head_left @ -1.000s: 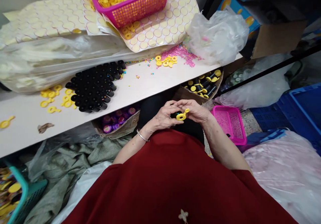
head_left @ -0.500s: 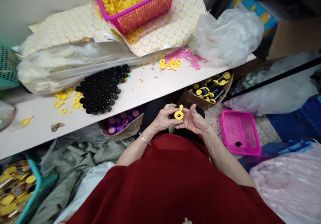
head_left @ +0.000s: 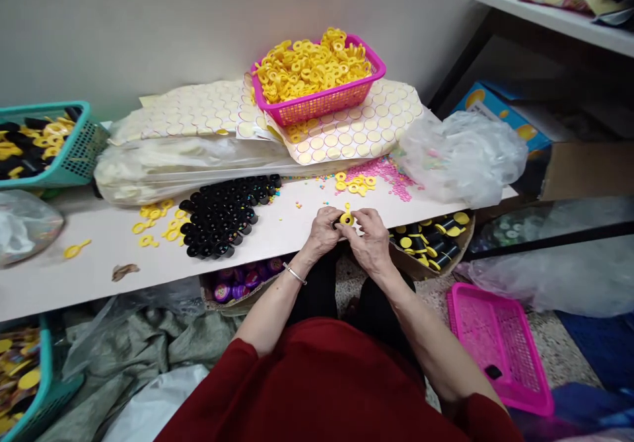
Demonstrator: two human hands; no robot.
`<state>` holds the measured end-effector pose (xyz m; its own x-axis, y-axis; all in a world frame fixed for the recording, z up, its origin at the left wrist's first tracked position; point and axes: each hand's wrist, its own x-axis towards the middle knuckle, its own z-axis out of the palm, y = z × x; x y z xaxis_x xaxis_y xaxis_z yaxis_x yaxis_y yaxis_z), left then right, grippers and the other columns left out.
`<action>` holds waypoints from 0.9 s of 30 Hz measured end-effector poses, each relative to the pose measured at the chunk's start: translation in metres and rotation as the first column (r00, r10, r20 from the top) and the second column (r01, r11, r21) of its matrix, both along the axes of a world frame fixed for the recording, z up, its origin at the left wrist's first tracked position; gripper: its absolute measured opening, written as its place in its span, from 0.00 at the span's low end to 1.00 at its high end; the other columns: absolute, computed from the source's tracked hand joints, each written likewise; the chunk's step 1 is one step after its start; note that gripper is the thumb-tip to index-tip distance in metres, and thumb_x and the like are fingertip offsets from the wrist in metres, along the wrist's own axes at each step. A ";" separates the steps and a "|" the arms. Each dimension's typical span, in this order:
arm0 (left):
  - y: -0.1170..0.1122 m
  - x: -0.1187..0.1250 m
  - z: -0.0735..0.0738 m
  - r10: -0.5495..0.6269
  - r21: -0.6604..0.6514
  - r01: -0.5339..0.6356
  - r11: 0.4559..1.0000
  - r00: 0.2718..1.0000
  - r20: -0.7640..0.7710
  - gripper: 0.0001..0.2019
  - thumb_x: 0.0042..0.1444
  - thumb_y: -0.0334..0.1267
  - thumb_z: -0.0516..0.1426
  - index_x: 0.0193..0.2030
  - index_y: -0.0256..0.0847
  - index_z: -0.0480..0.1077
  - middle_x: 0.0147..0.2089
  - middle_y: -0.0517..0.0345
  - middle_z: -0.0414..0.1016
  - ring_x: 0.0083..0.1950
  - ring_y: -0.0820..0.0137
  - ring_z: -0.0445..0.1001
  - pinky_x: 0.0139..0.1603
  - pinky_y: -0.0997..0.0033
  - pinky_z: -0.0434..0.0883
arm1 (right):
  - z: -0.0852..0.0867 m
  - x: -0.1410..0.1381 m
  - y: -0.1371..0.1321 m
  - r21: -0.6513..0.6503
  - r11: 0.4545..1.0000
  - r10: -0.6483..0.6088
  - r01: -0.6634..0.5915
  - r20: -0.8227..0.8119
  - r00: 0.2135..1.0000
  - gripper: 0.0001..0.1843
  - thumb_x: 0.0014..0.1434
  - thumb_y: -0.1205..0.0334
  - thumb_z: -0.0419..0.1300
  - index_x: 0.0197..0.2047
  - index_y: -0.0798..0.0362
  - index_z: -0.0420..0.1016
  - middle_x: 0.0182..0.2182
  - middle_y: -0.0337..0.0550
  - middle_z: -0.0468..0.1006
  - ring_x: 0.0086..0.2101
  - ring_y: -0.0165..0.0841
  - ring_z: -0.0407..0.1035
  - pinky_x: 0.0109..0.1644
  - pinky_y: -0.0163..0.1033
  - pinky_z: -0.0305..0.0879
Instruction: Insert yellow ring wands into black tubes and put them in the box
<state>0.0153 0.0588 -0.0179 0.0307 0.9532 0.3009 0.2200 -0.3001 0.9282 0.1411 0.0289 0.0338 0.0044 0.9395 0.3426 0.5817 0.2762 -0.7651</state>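
My left hand grips a small black tube, mostly hidden behind the fingers. On its end sits a yellow ring-shaped cap with a round tab pointing away from me. The fingers and thumb of my right hand close on the cap's near and right side. Both hands are together at the table's front edge. To their left on the white table, many black tubes stand upright in a tight cluster, with small coloured beads in some. Loose yellow ring caps lie beyond my hands.
A pink basket heaped with yellow caps rests on sticker sheets at the back. Pink beads lie beside a clear plastic bag. Below the table edge, a cardboard box holds capped tubes. A pink tray is at right.
Both hands have moved forward from my lap to the table edge with the capped tube. My right hand's fingers, spread before, now close on the cap. The view has tilted up.
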 end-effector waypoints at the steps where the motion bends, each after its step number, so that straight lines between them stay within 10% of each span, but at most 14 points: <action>1: 0.001 -0.001 -0.002 0.003 0.004 -0.003 1.000 1.000 -0.013 0.12 0.45 0.46 0.64 0.31 0.40 0.75 0.33 0.55 0.71 0.44 0.65 0.66 0.50 0.62 0.64 | -0.002 -0.003 0.003 -0.009 1.000 0.004 -0.004 0.061 0.998 0.13 0.54 0.52 0.59 0.38 0.52 0.74 0.37 0.47 0.70 0.37 0.37 0.66 0.39 0.42 0.64; 14: 0.006 -0.011 -0.011 -0.040 -0.067 0.034 0.997 0.995 -0.095 0.02 0.41 0.35 0.60 0.23 0.40 0.71 0.29 0.57 0.70 0.39 0.66 0.66 0.48 0.64 0.64 | -0.022 -0.012 0.023 -0.137 0.985 0.125 -0.105 0.142 0.982 0.08 0.55 0.58 0.55 0.32 0.51 0.74 0.31 0.43 0.69 0.30 0.32 0.64 0.34 0.38 0.60; 21: 0.003 -0.020 -0.007 0.067 -0.336 0.070 0.939 0.923 0.379 0.07 0.45 0.37 0.58 0.27 0.36 0.75 0.33 0.57 0.74 0.38 0.70 0.71 0.43 0.69 0.67 | -0.030 -0.016 0.023 -0.131 0.988 0.081 -0.076 0.035 0.996 0.09 0.53 0.59 0.57 0.35 0.52 0.75 0.34 0.44 0.70 0.29 0.31 0.64 0.35 0.38 0.63; 27: 0.004 -0.006 -0.001 0.148 -0.438 0.002 0.899 0.940 0.307 0.15 0.46 0.47 0.61 0.23 0.35 0.76 0.26 0.56 0.75 0.30 0.73 0.70 0.34 0.73 0.67 | -0.031 -0.017 0.022 -0.211 0.976 0.007 -0.056 -0.230 0.973 0.09 0.49 0.57 0.61 0.34 0.51 0.77 0.33 0.39 0.70 0.24 0.26 0.60 0.32 0.37 0.63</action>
